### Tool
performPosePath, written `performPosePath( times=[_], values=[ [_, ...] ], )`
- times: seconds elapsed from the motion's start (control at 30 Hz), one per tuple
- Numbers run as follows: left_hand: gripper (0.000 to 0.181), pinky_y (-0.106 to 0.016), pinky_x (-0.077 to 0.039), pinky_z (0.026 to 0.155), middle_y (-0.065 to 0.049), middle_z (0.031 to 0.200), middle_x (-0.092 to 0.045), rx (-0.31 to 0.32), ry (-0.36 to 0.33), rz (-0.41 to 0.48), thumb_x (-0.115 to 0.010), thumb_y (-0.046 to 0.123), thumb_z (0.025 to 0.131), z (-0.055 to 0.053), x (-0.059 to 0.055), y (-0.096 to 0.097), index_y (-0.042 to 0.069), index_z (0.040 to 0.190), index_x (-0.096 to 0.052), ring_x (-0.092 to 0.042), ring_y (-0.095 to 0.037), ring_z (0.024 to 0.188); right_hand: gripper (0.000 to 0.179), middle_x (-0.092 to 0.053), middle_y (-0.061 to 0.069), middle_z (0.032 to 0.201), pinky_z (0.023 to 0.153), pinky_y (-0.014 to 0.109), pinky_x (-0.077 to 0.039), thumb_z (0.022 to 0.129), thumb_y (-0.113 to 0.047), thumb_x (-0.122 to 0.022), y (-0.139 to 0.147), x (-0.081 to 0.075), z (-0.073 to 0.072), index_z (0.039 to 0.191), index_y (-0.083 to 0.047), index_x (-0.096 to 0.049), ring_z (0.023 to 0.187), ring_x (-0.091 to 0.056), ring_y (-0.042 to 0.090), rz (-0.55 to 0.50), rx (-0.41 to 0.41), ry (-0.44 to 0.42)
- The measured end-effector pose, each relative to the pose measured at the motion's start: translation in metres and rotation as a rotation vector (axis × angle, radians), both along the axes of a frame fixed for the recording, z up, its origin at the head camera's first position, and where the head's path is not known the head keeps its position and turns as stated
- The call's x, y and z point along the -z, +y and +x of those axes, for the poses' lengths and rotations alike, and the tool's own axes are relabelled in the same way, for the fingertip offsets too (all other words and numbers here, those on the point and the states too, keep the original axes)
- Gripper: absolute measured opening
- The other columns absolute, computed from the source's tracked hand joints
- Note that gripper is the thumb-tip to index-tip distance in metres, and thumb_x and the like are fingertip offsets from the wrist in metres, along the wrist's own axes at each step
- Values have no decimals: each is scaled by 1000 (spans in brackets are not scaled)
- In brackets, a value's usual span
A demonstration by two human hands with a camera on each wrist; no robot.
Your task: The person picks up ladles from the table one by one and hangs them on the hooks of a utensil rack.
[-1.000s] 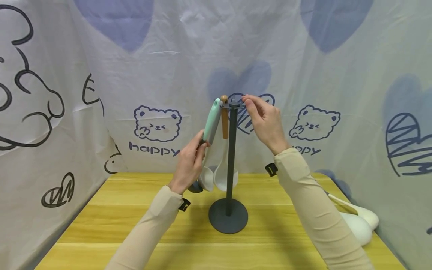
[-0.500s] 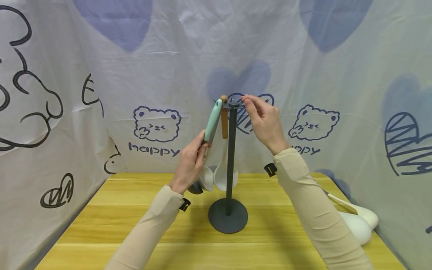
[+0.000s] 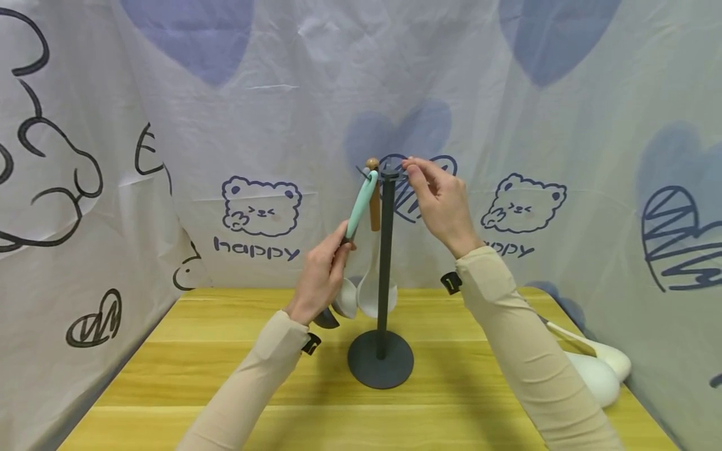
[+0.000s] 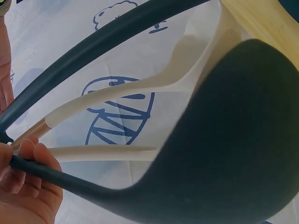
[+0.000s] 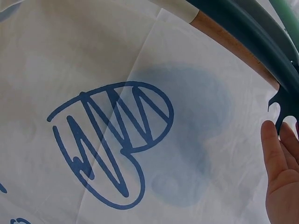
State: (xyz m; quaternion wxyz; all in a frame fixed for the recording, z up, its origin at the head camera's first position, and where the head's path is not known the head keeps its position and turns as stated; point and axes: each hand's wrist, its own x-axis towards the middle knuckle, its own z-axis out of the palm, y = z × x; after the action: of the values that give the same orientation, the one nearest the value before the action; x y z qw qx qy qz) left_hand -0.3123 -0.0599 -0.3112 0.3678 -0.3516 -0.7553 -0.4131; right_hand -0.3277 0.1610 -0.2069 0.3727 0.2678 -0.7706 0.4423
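My left hand [image 3: 320,269] grips a ladle by the lower part of its mint-green handle [image 3: 361,207]. The ladle's dark bowl [image 4: 233,140] fills much of the left wrist view. A dark utensil rack [image 3: 386,263] stands upright, and the handle's holed top is beside one of its hooks; I cannot tell whether the hook passes through. At the rack's top, my right hand [image 3: 442,197] pinches a hook [image 5: 284,112] between thumb and fingers. From the rack hang a white utensil with a wooden handle [image 3: 375,210] and another white ladle [image 3: 346,299].
The rack's round base [image 3: 381,369] rests on the yellow wooden table [image 3: 242,376]. At the table's right edge lie white utensils [image 3: 615,362], partly behind the right sleeve. A printed cloth [image 3: 259,125] hangs close behind and along both sides.
The ladle's handle top has moved slightly right and down toward the rack, and a hook tip now shows at its left. My right hand stays at the rack's top.
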Motion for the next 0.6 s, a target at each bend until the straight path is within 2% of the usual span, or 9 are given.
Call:
performPosePath(
  times=[0.13,0.3,0.6],
  values=[
    [29,-24,-46,55,-12,92,-66,13,-14,3,-47,4,102,0,0,1,4,130,-55,-49,-13,63,36,-66,10,129,90,41,-56,104,-28,-49,0,0,-1,126,-5,-65,105,-69,29,-6,-8,0],
    [25,-23,-51,56,-9,85,-62,22,-52,0,-50,5,101,0,3,1,4,126,-56,-55,-12,63,37,-66,11,128,89,40,-57,104,-29,-49,0,0,-1,127,-4,-64,99,-70,30,-11,-17,-6],
    [29,-23,-53,57,-10,90,-68,27,-82,3,-50,5,101,2,8,3,5,129,-54,-57,-13,63,37,-65,11,129,91,41,-56,104,-30,-49,0,1,0,127,-5,-64,95,-71,32,-23,-34,-17]
  ],
)
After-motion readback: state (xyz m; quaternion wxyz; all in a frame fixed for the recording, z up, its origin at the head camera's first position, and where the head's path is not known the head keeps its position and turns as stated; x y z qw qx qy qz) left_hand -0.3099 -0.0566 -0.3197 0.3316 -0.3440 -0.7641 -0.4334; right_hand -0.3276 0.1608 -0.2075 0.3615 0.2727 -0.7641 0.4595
